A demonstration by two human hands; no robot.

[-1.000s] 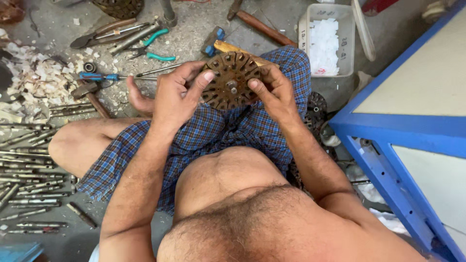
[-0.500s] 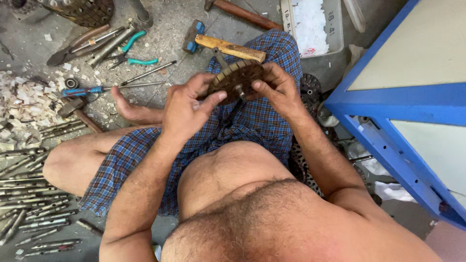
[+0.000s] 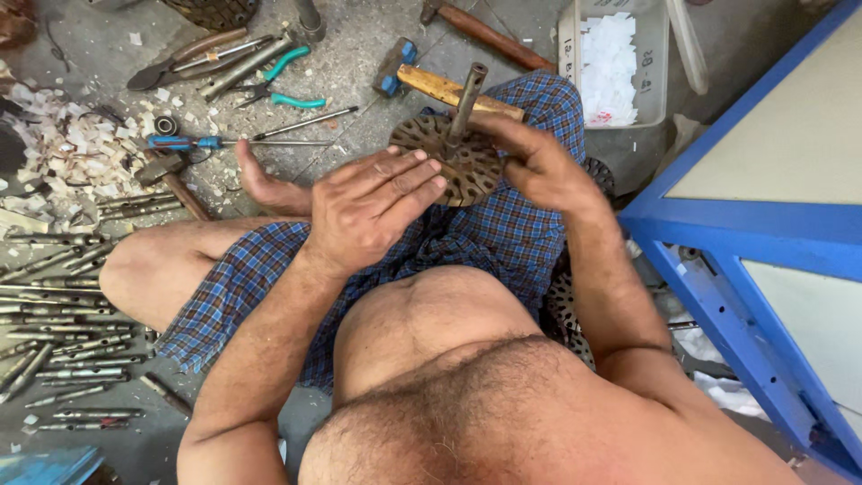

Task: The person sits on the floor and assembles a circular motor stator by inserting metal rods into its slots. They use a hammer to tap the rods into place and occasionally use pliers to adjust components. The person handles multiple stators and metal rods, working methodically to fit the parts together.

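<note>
A rusty round disc point(image 3: 429, 142) with many holes and a steel shaft point(image 3: 468, 97) standing up from its middle is held over my lap. My right hand point(image 3: 537, 166) grips its right rim from the far side. My left hand point(image 3: 373, 208) has straight fingers laid against the near left rim, steadying the disc. I sit cross-legged on the floor in blue checked shorts point(image 3: 503, 233), one bare foot point(image 3: 265, 184) just left of the disc.
A wooden-handled hammer with a blue head point(image 3: 422, 81) lies behind the disc. Teal pliers point(image 3: 285, 88), a blue-handled screwdriver point(image 3: 202, 142) and shears lie beyond. Several metal rods point(image 3: 54, 346) cover the floor at left. A white tub point(image 3: 655, 63) and a blue frame point(image 3: 745, 229) stand at right.
The disc has been turned from facing me to lying flatter with its shaft pointing up. My left hand's fingers have straightened along its rim.
</note>
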